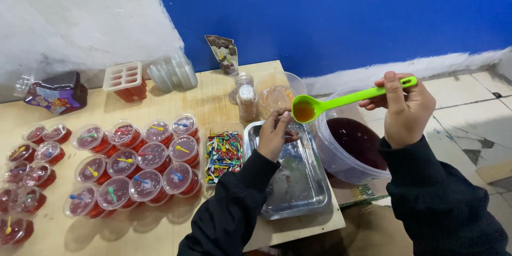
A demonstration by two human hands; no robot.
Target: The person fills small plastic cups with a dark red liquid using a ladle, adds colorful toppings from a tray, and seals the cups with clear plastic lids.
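My right hand grips the handle of a bright green ladle. Its bowl holds amber-red liquid and hovers above the metal tray. My left hand is closed around a small clear cup just below the ladle's bowl, over the tray; the cup is mostly hidden by my fingers. To the right, at the table's edge, stands a large clear tub of dark red liquid.
Several lidded cups of red jelly with small coloured spoons cover the left of the wooden table. A clear box of coloured spoons lies beside the tray. Stacked lids, a jar, a clear bowl and a dark bottle stand behind.
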